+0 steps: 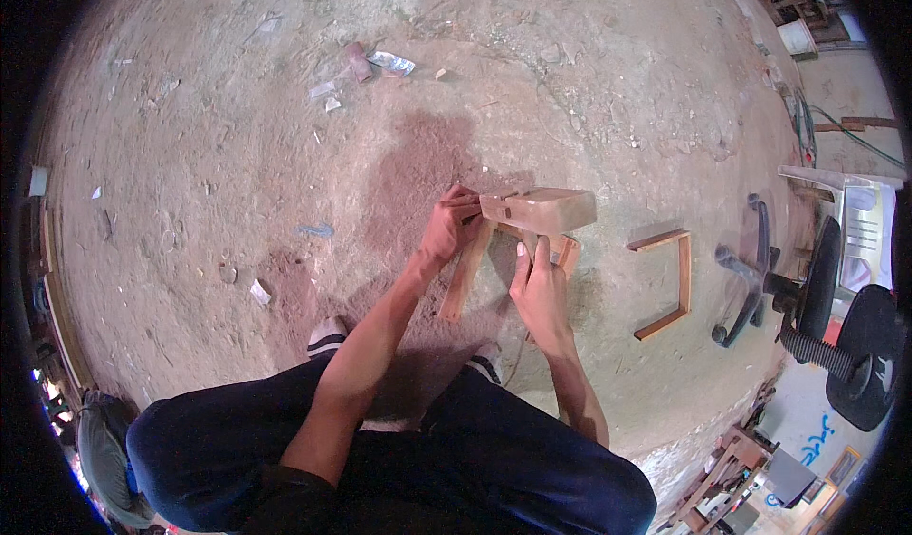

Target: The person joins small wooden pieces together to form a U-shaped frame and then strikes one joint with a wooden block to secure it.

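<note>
My right hand (540, 288) is closed around the handle of a wooden mallet, its thumb and forefinger reaching up toward the head. The thick, pale mallet head (546, 210) hangs over a small wooden frame (465, 277) and hides part of its top. Two strips of that frame show below the head, one slanting down on the left and one ending beyond my right hand. My left hand (450, 229) is closed at the frame's upper left corner, beside the end of the mallet head. What exactly its fingertips pinch is partly hidden.
A three-sided wooden frame (682, 274) lies on the dusty floor to the right. Beyond it a black swivel chair (760, 278) lies tipped over. Scraps, a reddish cylinder (358, 62) and crumpled foil (391, 63) lie farther off. My feet (328, 337) are close to the work.
</note>
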A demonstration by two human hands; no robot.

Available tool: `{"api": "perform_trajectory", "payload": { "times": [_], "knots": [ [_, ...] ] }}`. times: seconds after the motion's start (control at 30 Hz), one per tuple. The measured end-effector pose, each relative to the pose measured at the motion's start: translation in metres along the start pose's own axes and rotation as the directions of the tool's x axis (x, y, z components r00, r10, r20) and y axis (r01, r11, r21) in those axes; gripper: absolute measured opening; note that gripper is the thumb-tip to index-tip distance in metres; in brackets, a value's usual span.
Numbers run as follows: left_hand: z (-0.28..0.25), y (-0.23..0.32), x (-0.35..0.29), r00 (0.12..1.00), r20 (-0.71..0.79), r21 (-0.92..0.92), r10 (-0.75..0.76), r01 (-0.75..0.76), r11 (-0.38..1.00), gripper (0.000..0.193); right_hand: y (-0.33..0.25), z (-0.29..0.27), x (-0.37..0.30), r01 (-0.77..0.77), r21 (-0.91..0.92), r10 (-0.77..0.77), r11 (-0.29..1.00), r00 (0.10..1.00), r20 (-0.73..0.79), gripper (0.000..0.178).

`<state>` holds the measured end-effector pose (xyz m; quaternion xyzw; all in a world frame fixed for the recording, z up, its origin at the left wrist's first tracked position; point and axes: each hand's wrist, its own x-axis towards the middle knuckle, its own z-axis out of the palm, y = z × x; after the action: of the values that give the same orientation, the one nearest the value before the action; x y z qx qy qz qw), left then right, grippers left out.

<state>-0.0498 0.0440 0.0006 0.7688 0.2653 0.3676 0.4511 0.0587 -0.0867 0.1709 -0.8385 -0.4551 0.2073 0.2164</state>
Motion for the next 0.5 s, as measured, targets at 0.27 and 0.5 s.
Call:
{"api": "perform_trajectory", "payload": {
  "times": [0.27, 0.5],
  "knots": [
    [-0.007, 0.001, -0.001, 1.000, 0.013, 0.040, 0.027, -0.028, 0.999, 0.027, -0.005, -0.013, -0.008, 0.233, 0.092, -0.193, 0.968, 0.927, -0.320, 0.031],
    [-0.002, 0.001, -0.001, 1.000, -0.004, 0.051, 0.022, -0.022, 0.998, 0.025, -0.011, -0.004, 0.000, 0.102, -0.148, -0.114, 0.984, 0.990, -0.078, 0.034]
  ]
}}
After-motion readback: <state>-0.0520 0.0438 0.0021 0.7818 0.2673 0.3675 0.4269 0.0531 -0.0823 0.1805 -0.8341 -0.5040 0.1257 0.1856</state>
